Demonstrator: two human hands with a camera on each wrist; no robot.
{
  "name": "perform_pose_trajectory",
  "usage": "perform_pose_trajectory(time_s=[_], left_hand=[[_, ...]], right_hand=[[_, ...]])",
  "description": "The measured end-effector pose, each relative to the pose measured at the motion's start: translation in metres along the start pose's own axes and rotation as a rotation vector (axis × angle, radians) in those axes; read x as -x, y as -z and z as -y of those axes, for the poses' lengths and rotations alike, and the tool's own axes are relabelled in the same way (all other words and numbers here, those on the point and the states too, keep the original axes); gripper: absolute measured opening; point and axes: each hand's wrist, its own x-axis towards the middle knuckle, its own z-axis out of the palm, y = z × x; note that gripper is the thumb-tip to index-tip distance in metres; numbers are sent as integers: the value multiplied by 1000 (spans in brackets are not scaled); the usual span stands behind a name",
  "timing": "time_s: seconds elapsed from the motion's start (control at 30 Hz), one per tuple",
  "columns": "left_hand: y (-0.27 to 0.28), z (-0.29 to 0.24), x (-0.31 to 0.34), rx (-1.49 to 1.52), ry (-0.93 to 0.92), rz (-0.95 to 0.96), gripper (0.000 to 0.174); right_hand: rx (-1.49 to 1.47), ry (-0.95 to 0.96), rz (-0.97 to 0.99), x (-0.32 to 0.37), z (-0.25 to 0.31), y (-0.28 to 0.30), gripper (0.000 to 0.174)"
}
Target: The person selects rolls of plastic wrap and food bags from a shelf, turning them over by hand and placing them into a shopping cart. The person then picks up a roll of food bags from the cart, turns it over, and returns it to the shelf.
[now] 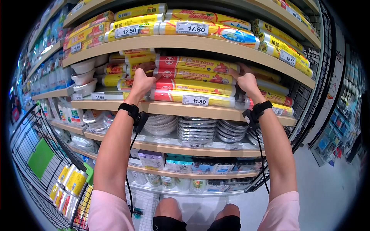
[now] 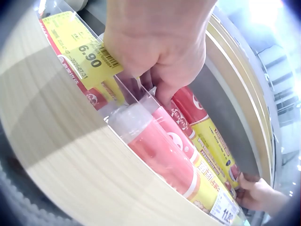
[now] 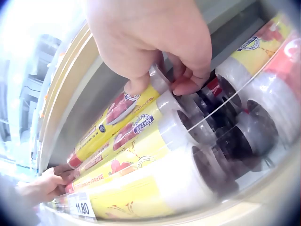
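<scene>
Gripping opposite ends of a long red-and-yellow plastic-wrapped roll (image 1: 194, 75) in the stack at centre frame on the pale wooden shelf (image 1: 173, 109), the left hand (image 1: 142, 82) and right hand (image 1: 246, 81) curl their fingers round what looks light, stiff and slippery, safest held by both ends.

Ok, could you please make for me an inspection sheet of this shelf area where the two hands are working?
Surface: wooden shelf with price tag reading 11.80 on its front.
Job's things: film rolls, red and yellow, stacked lying lengthwise.
Clutter: white bowls at left; foil trays on the shelf below.
Hands: left hand grips the stack's left end; right hand pinches a roll's right end.
Cables: black cable hangs from each wrist strap.
Surroundings: shop aisle; wire cart at left.
</scene>
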Motion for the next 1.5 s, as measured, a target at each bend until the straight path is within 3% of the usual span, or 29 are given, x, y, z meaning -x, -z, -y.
perform_pose_trajectory(time_s=[0.13, 0.33, 0.43, 0.8, 1.03, 1.13, 1.33, 1.5], left_hand=[[-1, -4, 4, 112, 41, -10, 56], [-2, -5, 3, -11, -23, -70, 42], [-2, 10, -4, 91, 32, -68, 32], [0, 18, -7, -2, -41, -109, 19], [-2, 7, -1, 15, 61, -143, 24], [-2, 20, -8, -16, 42, -121, 27], [-4, 15, -6, -211, -18, -74, 50], [-5, 15, -7, -228, 13, -69, 51]], right_hand=[[64, 69, -70, 4, 3, -2, 55], [46, 48, -55, -3, -9, -5, 57], [49, 12, -13, -5, -8, -2, 63], [-12, 11, 44, -9, -25, -2, 55], [7, 15, 37, -6, -22, -1, 52], [-13, 12, 43, -7, -21, -2, 53], [-63, -97, 80, -3, -9, 2, 56], [-126, -79, 125, 0, -4, 6, 60]])
